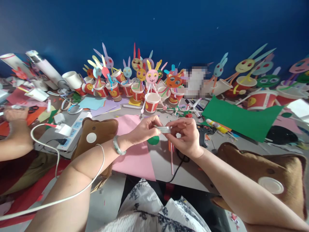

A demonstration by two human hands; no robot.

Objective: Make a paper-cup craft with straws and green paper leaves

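Note:
A small pale, flat piece with light stripes (164,129) is held between both hands above the table; its exact kind I cannot make out. My left hand (147,129), with a bangle at the wrist, pinches its left end between thumb and fingers. On its right end, the fingers of my right hand (184,135) are closed. Below them lie a green paper disc (153,140) and a pink sheet of paper (135,151). Thin straws or sticks (172,158), pinkish and orange, show just under my right hand.
Paper cups with paper animal heads (152,102) line the blue wall. Brown cushion-like bags (93,138) lie on both sides. A white cable (101,161) crosses my left forearm near a power strip (76,129). Green paper (241,117) lies right. Another person's arm (15,135) reaches in left.

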